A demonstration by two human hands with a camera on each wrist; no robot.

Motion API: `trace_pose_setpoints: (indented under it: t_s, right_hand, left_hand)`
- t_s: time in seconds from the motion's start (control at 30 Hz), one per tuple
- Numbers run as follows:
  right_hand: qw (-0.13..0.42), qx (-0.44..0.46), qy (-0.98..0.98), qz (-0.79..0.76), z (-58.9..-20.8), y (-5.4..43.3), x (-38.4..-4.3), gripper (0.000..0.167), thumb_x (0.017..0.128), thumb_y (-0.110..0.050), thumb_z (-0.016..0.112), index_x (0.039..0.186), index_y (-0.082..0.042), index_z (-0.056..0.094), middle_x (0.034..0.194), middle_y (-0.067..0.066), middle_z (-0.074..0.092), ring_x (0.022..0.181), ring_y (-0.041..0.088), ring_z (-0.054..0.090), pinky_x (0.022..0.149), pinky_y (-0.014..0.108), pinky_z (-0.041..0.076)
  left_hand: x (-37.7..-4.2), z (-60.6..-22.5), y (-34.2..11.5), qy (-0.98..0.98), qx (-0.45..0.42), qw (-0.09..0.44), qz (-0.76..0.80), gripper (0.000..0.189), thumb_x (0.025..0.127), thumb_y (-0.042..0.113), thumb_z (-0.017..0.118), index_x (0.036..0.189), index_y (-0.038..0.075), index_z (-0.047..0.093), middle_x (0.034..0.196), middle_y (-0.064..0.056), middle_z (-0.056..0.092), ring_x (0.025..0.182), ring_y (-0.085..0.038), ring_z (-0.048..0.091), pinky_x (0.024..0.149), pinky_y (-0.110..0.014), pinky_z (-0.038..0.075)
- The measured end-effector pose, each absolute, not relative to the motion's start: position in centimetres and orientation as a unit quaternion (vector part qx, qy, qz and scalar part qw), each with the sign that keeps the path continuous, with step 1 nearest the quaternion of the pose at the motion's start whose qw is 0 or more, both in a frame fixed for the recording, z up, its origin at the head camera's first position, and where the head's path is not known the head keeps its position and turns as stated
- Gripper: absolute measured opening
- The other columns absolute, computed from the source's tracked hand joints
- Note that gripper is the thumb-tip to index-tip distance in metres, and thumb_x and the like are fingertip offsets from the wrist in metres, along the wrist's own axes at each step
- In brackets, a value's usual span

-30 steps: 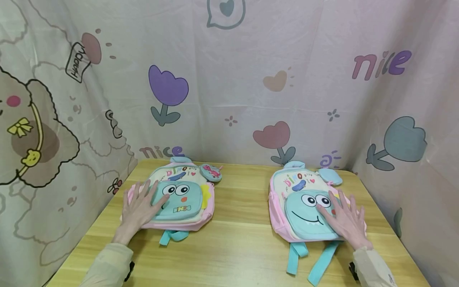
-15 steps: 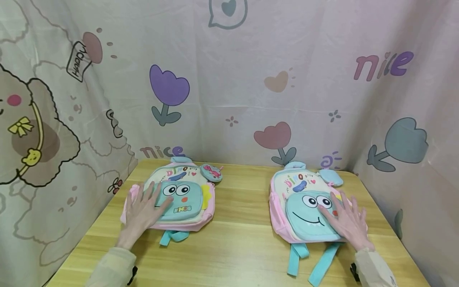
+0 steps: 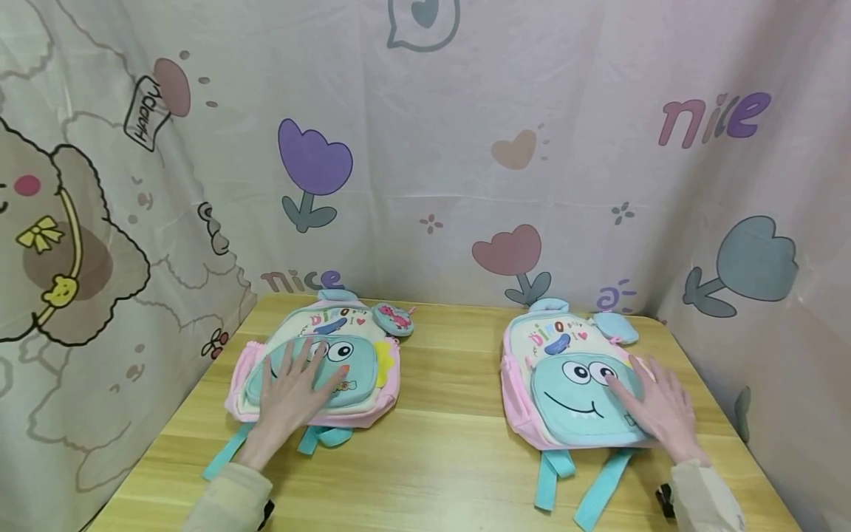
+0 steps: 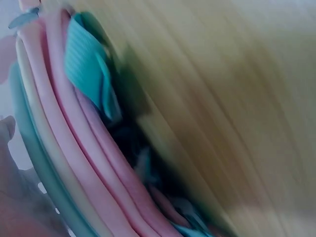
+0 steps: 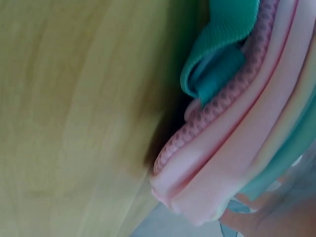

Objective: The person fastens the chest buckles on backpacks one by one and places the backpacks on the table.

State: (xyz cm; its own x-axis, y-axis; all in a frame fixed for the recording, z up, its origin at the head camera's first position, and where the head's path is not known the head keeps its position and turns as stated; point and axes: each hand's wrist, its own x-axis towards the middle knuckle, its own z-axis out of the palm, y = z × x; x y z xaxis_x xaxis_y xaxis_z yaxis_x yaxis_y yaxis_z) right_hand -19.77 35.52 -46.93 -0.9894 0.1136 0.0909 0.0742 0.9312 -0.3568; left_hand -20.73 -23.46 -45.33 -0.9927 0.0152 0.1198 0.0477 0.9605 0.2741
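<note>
Left hand (image 3: 292, 391), fingers spread and gripping nothing, lies over the front of one cartoon-faced backpack (image 3: 362, 362). Likewise loose and grasping nothing, the right hand (image 3: 665, 406) lies over the right side of a second backpack (image 3: 565, 391), thumb by a printed eye. Both bags rest front side up on the desk (image 3: 439, 414), well apart, teal straps (image 3: 603, 488) trailing below.
</note>
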Motion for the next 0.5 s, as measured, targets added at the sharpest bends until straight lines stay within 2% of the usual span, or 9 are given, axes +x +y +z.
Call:
trace_pose_setpoints:
  t_s: [0.2,0.5]
  right_hand:
    - [0.046,-0.036,-0.977,0.207,-46.6,37.1,-19.9,0.083,0.101,-0.061,0.041,0.157,-0.001,0.024,0.156,0.042,0.014,0.137,0.068,0.017,0.104,0.083,0.017]
    - [0.044,-0.011,-0.954,0.297,-46.9,38.7,-19.5,0.077,0.102,-0.049,0.049,0.157,0.001,0.026,0.159,0.042,0.01,0.139,0.069,0.013,0.103,0.084,0.015]
  left_hand:
    - [-20.3,-45.2,-21.0,-0.988,-0.044,0.066,-0.134,0.084,0.095,0.07,0.044,0.159,0.017,0.03,0.167,-0.015,0.024,0.156,-0.043,0.009,0.122,-0.069,-0.002]
    - [-20.0,-44.9,-17.3,-0.986,-0.082,0.065,-0.129,0.081,0.095,0.069,0.047,0.159,0.021,0.032,0.168,-0.009,0.025,0.157,-0.039,0.014,0.123,-0.067,0.003]
